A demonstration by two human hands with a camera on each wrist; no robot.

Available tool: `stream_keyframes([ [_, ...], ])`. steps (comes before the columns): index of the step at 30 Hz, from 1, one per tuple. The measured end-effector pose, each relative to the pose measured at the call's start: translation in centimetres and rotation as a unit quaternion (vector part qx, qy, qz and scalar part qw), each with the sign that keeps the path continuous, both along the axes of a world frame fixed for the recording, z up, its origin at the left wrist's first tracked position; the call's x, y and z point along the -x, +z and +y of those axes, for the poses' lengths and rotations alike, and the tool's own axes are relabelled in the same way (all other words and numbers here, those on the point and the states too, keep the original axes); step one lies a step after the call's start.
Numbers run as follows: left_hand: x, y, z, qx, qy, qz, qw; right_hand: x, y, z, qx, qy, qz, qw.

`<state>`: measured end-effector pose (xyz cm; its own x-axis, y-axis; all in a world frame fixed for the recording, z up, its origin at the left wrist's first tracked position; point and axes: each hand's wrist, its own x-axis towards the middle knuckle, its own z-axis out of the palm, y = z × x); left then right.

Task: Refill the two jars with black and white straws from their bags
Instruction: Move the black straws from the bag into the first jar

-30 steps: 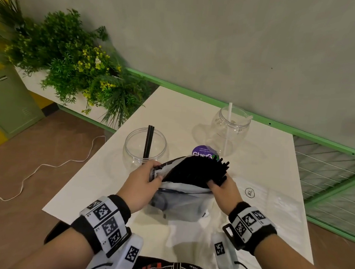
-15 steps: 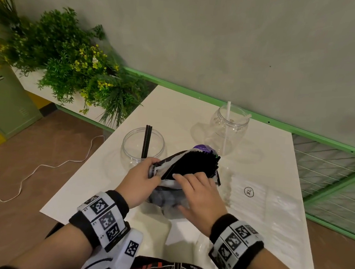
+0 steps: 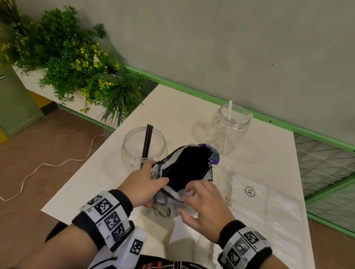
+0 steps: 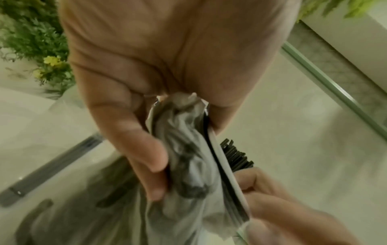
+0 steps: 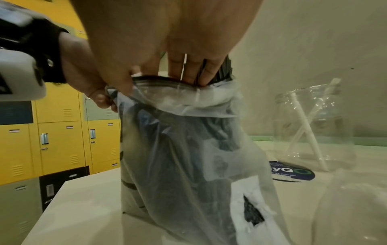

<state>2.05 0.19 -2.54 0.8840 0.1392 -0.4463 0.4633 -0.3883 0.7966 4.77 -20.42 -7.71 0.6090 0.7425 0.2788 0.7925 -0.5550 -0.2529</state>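
A translucent bag (image 3: 168, 203) packed with black straws (image 3: 191, 167) stands on the white table (image 3: 96, 183) between both hands. My left hand (image 3: 158, 173) grips the bag's bunched left edge (image 4: 184, 157). My right hand (image 3: 186, 198) curls over the near rim of the bag's mouth, its fingers (image 5: 188, 74) inside the rim beside the straw ends (image 5: 224, 69). The left clear jar (image 3: 128, 151) holds two black straws (image 3: 147, 142). At the back, the right jar (image 3: 243, 126) holds a few white straws (image 5: 307, 127). A clear bag of white straws (image 3: 252, 195) lies flat on the right.
A round purple sticker (image 5: 293, 174) lies on the table behind the black-straw bag. Green plants (image 3: 71, 66) fill a planter to the left. A grey wall with a green rail (image 3: 196, 93) runs behind the table. Yellow lockers (image 5: 58, 132) stand beyond.
My right hand left the straw tips on the bag's right side, crossed the mouth and now holds the near rim. The left hand kept its grip.
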Motion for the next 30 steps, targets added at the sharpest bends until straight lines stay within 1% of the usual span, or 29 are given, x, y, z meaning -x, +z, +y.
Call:
stream_keyframes([
  [2, -0.2, -0.3, -0.1, 0.025, 0.005, 0.006, 1.0, -0.1, 0.4, -0.6, -0.034, -0.014, 0.059, 0.998],
  [4, -0.4, -0.6, -0.1, 0.046, 0.01, 0.012, 0.999, -0.7, 0.7, -0.6, -0.069, -0.052, 0.107, 0.991],
  [5, -0.5, -0.7, -0.1, 0.057, 0.009, 0.015, 0.998, -1.0, 0.9, -0.5, -0.07, -0.074, 0.126, 0.987],
  [6, -0.5, -0.8, 0.0, 0.069, 0.006, 0.017, 0.997, -1.5, 1.2, -0.3, -0.056, -0.091, 0.144, 0.984],
  [8, -0.5, -1.0, 0.1, 0.092, -0.004, 0.017, 0.996, -2.1, 1.8, 0.3, -0.01, -0.096, 0.182, 0.979],
  [11, -0.4, -1.0, 0.2, 0.09, -0.028, 0.012, 0.995, -2.6, 2.4, 1.7, 0.045, -0.086, 0.18, 0.979],
  [16, -0.4, -1.4, 0.9, 0.066, -0.045, 0.006, 0.997, -2.8, 2.5, 3.5, 0.093, -0.112, 0.224, 0.964],
  [20, -0.4, -1.8, 1.4, 0.062, -0.053, -0.009, 0.997, -3.1, 2.7, 3.8, 0.136, -0.1, 0.215, 0.962],
  [22, -0.4, -1.8, 1.5, 0.061, -0.064, -0.018, 0.996, -3.0, 2.6, 3.9, 0.141, -0.098, 0.215, 0.961],
  [28, -0.2, -1.8, 1.8, 0.064, -0.084, -0.031, 0.994, -2.7, 2.4, 3.9, 0.107, -0.096, 0.252, 0.957],
  [30, -0.1, -1.8, 1.8, 0.059, -0.085, -0.036, 0.994, -2.8, 2.3, 4.0, 0.116, -0.099, 0.243, 0.958],
])
